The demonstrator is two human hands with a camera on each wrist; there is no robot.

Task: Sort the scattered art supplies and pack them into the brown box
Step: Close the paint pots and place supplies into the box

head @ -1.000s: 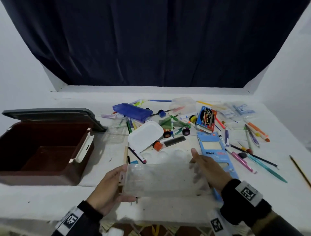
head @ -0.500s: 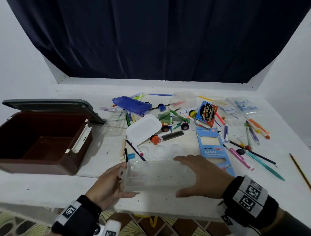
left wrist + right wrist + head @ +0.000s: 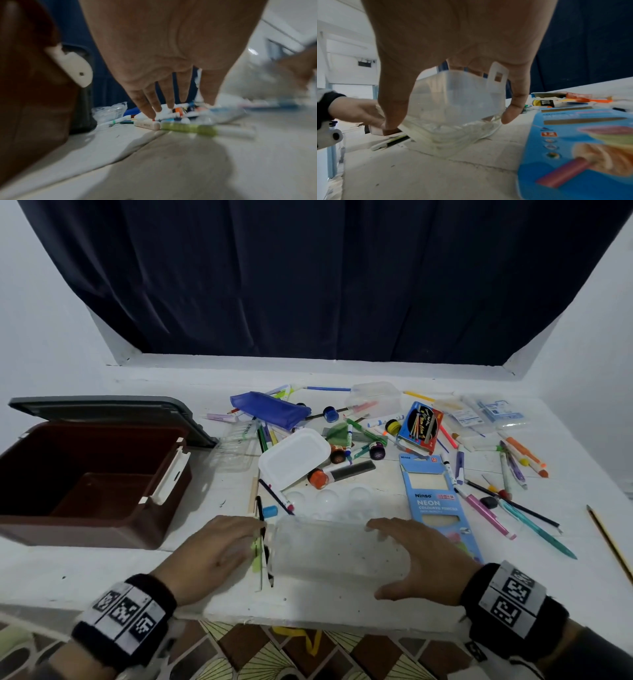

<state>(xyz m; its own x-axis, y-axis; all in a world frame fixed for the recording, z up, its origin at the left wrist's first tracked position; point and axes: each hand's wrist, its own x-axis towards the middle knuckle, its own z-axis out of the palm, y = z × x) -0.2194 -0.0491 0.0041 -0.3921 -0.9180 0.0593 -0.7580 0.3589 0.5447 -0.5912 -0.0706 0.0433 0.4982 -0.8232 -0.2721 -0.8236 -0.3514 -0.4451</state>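
Note:
The open brown box (image 3: 164, 529) stands at the left, its side (image 3: 25, 94) close beside my left hand. A clear plastic container (image 3: 335, 553) lies lengthwise near the table's front edge. My right hand (image 3: 394, 559) grips its right end, thumb on the near side and fingers over the far side (image 3: 453, 105). My left hand (image 3: 246, 546) lies just left of the container with straight, spread fingers (image 3: 171, 106), holding nothing. Its fingertips hover over a green highlighter (image 3: 256, 556) (image 3: 188, 128) and a black pen (image 3: 262, 518).
Behind the container lie a clear paint palette (image 3: 329, 501), a white lid (image 3: 294, 462), a blue pencil case (image 3: 270, 409), paint pots and a blue Neon pencil pack (image 3: 435, 501) (image 3: 582, 142). Several pens lie at the right, and a lone pencil (image 3: 609, 542) at the far right.
The clear container has come down onto the table. My left hand has let go of its left end and now lies flat beside it. My right hand has slid to the right end.

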